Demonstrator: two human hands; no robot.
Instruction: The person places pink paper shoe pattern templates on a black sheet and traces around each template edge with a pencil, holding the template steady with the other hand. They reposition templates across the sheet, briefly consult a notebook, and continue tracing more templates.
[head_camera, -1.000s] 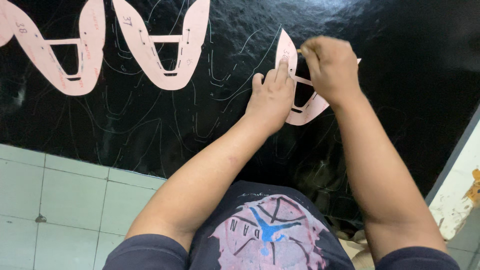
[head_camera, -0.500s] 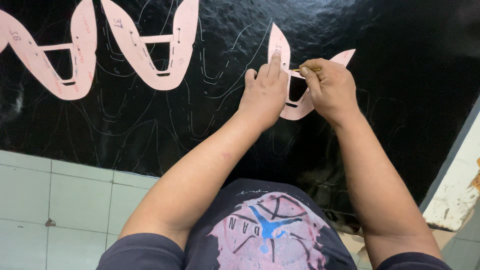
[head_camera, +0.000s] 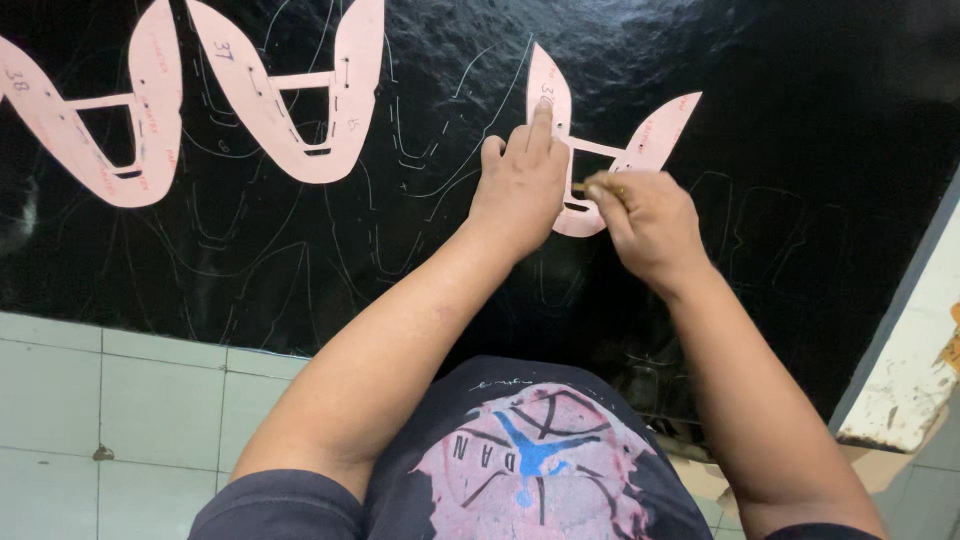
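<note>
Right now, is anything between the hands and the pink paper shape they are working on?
Nothing visible. The left hand presses flat on the pink paper pattern, and the right hand touches its lower edge, pinching a small tool. The black sheet lies underneath.

no packages, labels, signs or screens are in view.
</note>
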